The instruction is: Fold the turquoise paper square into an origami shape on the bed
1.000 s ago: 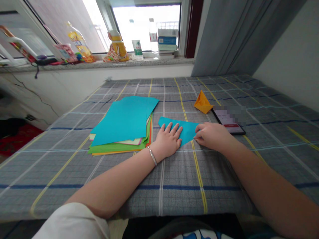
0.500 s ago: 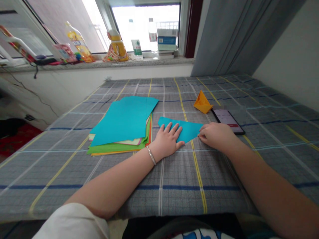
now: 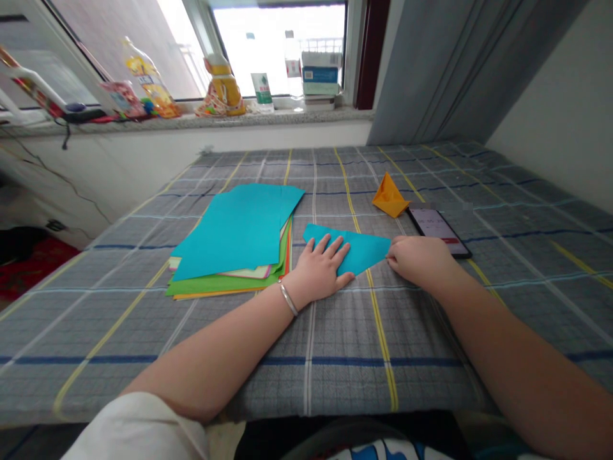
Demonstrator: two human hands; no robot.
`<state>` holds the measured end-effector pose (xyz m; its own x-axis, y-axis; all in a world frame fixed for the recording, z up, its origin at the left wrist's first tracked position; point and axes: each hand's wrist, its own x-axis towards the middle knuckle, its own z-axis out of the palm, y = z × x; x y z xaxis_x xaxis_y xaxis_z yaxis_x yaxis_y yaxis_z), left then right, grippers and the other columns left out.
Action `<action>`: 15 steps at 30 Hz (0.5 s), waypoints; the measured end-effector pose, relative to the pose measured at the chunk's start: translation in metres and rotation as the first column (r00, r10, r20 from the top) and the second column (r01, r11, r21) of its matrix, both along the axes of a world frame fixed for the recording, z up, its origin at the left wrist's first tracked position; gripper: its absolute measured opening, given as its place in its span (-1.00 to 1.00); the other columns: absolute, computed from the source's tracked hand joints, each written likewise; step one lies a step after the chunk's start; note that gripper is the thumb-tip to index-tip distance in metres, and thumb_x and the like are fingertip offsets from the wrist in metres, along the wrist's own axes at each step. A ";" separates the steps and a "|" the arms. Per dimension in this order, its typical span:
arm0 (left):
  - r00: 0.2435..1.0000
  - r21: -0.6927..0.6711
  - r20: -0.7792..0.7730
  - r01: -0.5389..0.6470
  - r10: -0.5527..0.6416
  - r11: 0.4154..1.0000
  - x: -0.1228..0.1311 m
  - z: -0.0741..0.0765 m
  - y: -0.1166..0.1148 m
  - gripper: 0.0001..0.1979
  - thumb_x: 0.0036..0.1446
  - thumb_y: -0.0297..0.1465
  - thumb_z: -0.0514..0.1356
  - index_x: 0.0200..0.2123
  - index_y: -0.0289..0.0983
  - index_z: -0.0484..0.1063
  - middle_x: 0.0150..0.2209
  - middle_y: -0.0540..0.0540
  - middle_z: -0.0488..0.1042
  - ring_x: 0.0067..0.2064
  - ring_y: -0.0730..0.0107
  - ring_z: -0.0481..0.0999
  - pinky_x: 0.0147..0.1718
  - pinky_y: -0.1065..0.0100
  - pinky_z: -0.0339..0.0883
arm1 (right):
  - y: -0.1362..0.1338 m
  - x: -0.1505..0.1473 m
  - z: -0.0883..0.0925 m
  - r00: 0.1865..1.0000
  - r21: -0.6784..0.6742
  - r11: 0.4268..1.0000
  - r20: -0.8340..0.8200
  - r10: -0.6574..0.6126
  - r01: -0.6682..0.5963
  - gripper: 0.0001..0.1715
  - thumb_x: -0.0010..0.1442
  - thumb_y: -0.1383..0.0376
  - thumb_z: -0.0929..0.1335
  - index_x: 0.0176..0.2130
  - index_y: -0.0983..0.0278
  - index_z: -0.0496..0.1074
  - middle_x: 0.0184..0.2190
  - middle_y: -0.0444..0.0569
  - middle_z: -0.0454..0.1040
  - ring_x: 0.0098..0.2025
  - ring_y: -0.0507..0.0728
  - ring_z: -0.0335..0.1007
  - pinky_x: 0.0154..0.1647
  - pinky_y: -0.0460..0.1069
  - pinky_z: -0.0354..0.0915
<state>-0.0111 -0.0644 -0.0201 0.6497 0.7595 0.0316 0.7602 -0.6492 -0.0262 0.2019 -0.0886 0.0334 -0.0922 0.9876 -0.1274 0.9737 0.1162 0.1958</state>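
My left hand [image 3: 322,268] lies flat with spread fingers on a folded turquoise paper triangle [image 3: 364,252], and a metal bangle [image 3: 288,299] circles that wrist. My right hand [image 3: 420,260] is curled, its fingertips at the triangle's right corner. A stack of coloured paper sheets [image 3: 230,233], turquoise on top with green beneath, lies just left of my left hand. Beyond my right hand sit a small orange folded paper model [image 3: 389,197] and a smartphone [image 3: 437,229] with a lit, partly blurred screen.
All of this lies on a grey plaid cloth [image 3: 421,358] with yellow and blue lines. Behind it runs a stone windowsill [image 3: 191,120] holding a plastic oil bottle [image 3: 148,80], water bottles and stacked boxes [image 3: 320,73]. A grey curtain [image 3: 460,70] hangs at the back right.
My right hand has slid rightward along the triangle to its right corner, uncovering more paper. My left hand stays in place on the paper. The view has tilted slightly.
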 end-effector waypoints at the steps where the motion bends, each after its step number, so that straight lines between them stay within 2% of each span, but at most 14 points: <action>1: 1.000 -0.009 0.004 0.000 0.000 1.000 -0.001 0.000 0.001 -0.28 0.28 0.04 -0.14 0.36 -0.24 -0.01 0.39 -0.15 -0.06 0.38 -0.15 -0.07 0.25 -0.20 -0.12 | 0.000 0.001 -0.001 1.000 0.004 1.000 -0.003 -0.002 0.002 -0.71 0.24 0.24 0.25 -0.25 0.29 0.54 -0.16 0.12 0.57 -0.14 0.24 0.49 -0.35 0.02 0.21; 7: 0.999 -0.130 -0.035 0.028 -0.033 0.991 -0.008 0.007 0.005 -0.24 0.25 0.05 -0.08 0.38 -0.22 -0.11 0.41 -0.13 -0.16 0.40 -0.10 -0.19 0.29 -0.11 -0.20 | 0.002 0.002 -0.007 1.000 0.030 0.999 -0.020 0.021 -0.021 -0.66 0.23 0.20 0.23 -0.27 0.29 0.54 -0.17 0.09 0.56 -0.17 0.23 0.49 -0.38 0.02 0.20; 12: 0.999 -0.235 -0.037 0.022 -0.031 0.972 -0.018 0.015 0.009 -0.11 0.20 0.04 0.00 0.40 -0.31 -0.26 0.42 -0.17 -0.25 0.42 0.00 -0.28 0.32 0.04 -0.25 | 0.005 0.005 -0.009 0.999 0.018 1.000 -0.050 -0.008 0.009 -0.59 0.24 0.10 0.23 -0.29 0.26 0.56 -0.15 0.09 0.55 -0.14 0.23 0.47 -0.35 0.02 0.20; 15: 0.999 -0.264 -0.040 0.020 -0.031 0.964 -0.023 0.017 0.011 -0.07 0.17 0.06 0.02 0.40 -0.32 -0.29 0.42 -0.16 -0.31 0.42 -0.01 -0.35 0.33 0.04 -0.29 | 0.005 0.006 -0.009 0.996 -0.003 1.000 -0.083 -0.022 0.021 -0.56 0.24 0.04 0.23 -0.29 0.23 0.57 -0.15 0.08 0.54 -0.12 0.23 0.46 -0.31 0.03 0.22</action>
<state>-0.0343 -0.0537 -0.0034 0.6654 0.7202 -0.1962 0.7451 -0.6568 0.1163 0.2084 -0.0832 0.0240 -0.0813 0.9892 -0.1218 0.9889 0.0953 0.1137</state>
